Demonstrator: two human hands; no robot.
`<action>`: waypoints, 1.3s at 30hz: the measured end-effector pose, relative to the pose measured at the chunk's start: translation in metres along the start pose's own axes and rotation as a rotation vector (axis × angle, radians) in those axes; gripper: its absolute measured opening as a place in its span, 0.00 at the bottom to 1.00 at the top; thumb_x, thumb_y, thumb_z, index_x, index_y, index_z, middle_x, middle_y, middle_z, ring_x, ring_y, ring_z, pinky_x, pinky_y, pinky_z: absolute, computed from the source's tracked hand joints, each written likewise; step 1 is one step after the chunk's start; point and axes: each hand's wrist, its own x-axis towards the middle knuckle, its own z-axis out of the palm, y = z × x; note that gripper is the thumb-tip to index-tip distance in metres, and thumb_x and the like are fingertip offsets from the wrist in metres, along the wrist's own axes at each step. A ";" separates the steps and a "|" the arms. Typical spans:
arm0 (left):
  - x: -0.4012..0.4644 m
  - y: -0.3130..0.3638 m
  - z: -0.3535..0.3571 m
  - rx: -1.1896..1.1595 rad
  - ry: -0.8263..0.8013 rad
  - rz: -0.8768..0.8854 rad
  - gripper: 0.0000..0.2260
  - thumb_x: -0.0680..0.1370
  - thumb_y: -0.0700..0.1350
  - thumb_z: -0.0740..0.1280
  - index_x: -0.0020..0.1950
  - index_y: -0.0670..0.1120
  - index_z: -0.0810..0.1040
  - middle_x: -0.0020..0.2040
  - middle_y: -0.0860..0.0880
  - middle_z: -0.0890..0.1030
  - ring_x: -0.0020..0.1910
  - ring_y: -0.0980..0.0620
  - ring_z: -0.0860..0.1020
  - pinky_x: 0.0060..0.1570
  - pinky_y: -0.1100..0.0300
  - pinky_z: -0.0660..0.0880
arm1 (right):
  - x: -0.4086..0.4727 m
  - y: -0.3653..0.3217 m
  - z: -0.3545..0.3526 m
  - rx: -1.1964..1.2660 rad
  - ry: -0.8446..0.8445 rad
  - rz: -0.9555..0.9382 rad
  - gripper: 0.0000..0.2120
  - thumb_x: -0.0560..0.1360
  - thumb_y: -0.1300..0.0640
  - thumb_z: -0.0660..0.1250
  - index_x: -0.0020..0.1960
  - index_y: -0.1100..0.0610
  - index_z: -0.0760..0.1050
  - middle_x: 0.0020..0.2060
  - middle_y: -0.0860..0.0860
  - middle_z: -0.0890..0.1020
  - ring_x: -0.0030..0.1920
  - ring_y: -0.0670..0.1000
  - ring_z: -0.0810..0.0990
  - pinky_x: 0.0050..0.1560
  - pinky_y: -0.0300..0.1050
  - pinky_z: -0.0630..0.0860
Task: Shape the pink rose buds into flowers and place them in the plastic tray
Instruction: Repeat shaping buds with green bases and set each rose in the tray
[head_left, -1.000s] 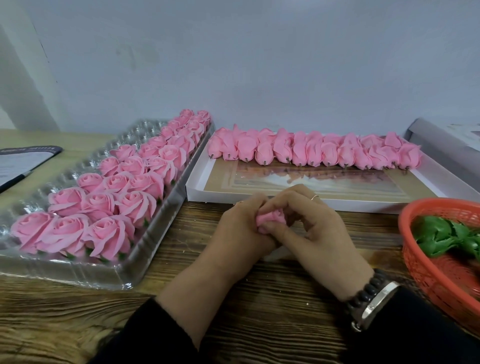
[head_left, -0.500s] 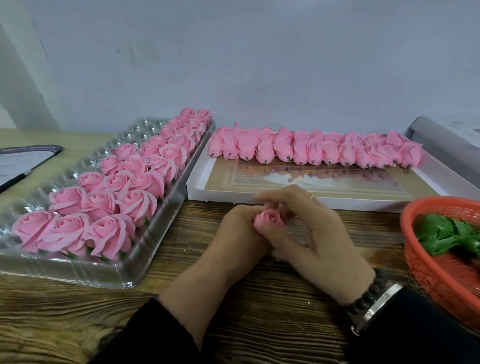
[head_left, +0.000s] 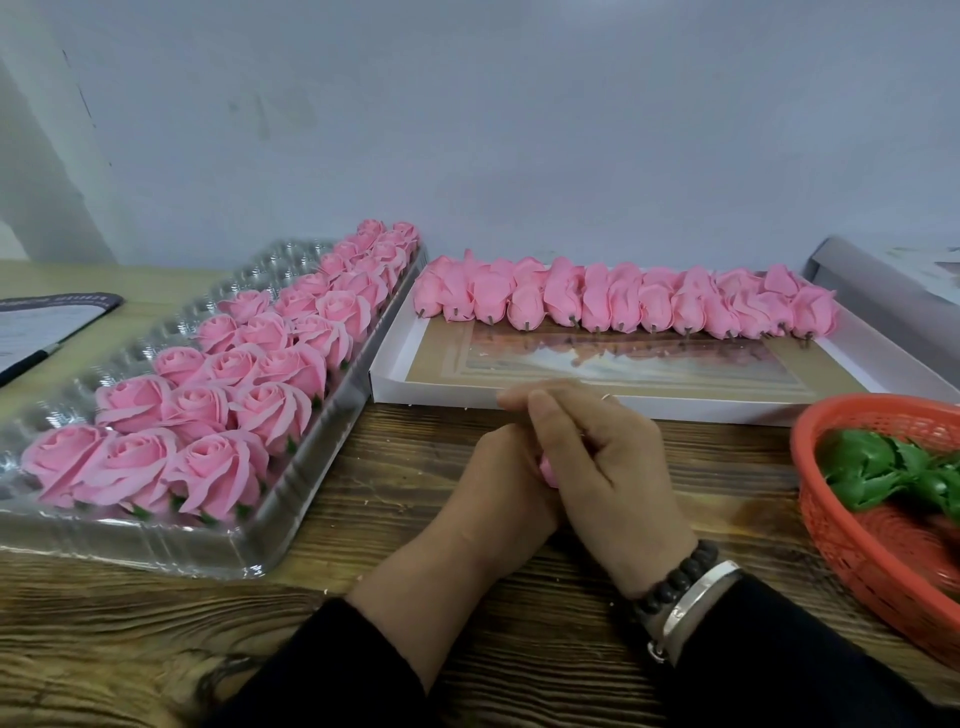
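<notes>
The left hand (head_left: 493, 483) and right hand (head_left: 602, 462) close together around a small pink rose bud (head_left: 548, 470), almost hidden, with the clear plastic tray (head_left: 218, 556) lying to their left, nearer the left hand.

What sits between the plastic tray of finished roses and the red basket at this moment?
In the head view, both hands, left and right, clasp a pink bud over bare wooden table, between the plastic tray and red basket.

Both hands, left hand (head_left: 498, 483) and right hand (head_left: 608, 467), cup a pink bud (head_left: 548, 470) above the wooden table (head_left: 363, 597), plastic tray (head_left: 171, 545) of roses left.
</notes>
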 end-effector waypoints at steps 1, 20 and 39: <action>0.000 0.001 0.001 0.004 0.006 0.026 0.07 0.76 0.40 0.63 0.51 0.49 0.76 0.40 0.62 0.75 0.45 0.62 0.76 0.44 0.73 0.73 | 0.000 0.001 0.000 -0.004 -0.018 0.008 0.19 0.73 0.44 0.54 0.48 0.49 0.82 0.43 0.40 0.83 0.49 0.45 0.80 0.54 0.46 0.74; -0.004 0.006 -0.007 -0.358 0.046 0.044 0.06 0.73 0.29 0.65 0.38 0.34 0.78 0.36 0.44 0.78 0.36 0.55 0.76 0.37 0.63 0.74 | 0.004 0.006 -0.009 0.046 -0.324 0.154 0.23 0.59 0.33 0.64 0.52 0.39 0.75 0.45 0.36 0.80 0.47 0.36 0.79 0.46 0.28 0.73; 0.000 -0.001 -0.003 -0.165 0.190 -0.053 0.11 0.74 0.37 0.67 0.37 0.52 0.77 0.37 0.52 0.81 0.39 0.54 0.80 0.39 0.61 0.77 | -0.002 0.000 0.000 0.004 -0.008 -0.015 0.18 0.73 0.46 0.54 0.52 0.46 0.80 0.45 0.36 0.80 0.52 0.42 0.78 0.56 0.41 0.73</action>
